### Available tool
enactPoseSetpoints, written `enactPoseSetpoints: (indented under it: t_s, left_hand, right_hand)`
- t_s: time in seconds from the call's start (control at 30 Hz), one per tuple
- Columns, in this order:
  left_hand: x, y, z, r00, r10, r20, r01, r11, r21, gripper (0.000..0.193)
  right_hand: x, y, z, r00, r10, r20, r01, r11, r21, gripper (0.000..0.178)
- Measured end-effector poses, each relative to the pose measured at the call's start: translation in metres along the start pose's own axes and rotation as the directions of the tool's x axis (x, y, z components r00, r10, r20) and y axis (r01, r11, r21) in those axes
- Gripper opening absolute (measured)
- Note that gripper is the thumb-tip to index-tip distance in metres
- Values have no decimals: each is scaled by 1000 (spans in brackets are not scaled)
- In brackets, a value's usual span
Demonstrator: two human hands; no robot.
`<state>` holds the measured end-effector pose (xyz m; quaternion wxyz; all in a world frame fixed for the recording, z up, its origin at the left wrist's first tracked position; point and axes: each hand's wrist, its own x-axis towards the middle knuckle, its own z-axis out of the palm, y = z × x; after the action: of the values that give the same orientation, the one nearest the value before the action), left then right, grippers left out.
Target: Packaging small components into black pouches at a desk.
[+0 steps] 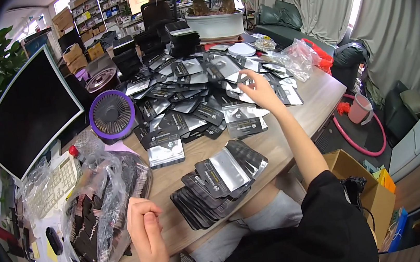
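Note:
My right hand (260,92) reaches over the far pile, thumb and forefinger closing on the edge of a silver-and-black flat pouch (225,68). Around it spreads a loose heap of similar pouches (175,101), some showing black faces, others silver. My left hand (147,232) is held low at the left with curled fingers and the thumb against them; whatever they hold, if anything, is hidden. Beside it lies a clear plastic bag (110,211) full of dark, thin pieces. Between my arms, near the table edge, sits a fanned stack of pouches (216,182).
A purple-rimmed fan (112,114), a monitor (32,113) and a keyboard (59,186) stand at the left. Behind the heap are stacked black pouches (182,39) and a white planter (215,26). A cardboard box (358,186) stands to my right, below the table (316,98).

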<state>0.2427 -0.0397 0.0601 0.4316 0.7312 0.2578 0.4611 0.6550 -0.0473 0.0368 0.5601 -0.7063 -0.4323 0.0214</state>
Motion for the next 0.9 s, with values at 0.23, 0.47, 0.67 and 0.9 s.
enactPoseSetpoints:
  t_s: [0.23, 0.47, 0.67, 0.9]
  left_hand:
    - [2, -8, -1, 982, 188, 35, -188, 982, -4, 26]
    - [-2, 0, 5, 1000, 24, 3, -23, 985, -170, 25]
    - [-1, -3, -2, 987, 157, -36, -154, 984, 89, 20]
    - [0, 0, -3, 976, 209, -64, -199, 970, 139, 16]
  right_hand:
    - [-65, 15, -18, 908, -286, 306, 367, 894, -256, 37]
    - [-155, -51, -12, 551, -331, 766, 618, 779, -108, 42]
    - [-177, -48, 4, 531, -365, 765, 689, 711, -139, 34]
    - [-185, -56, 7, 468, -542, 698, 851, 488, -192, 29]
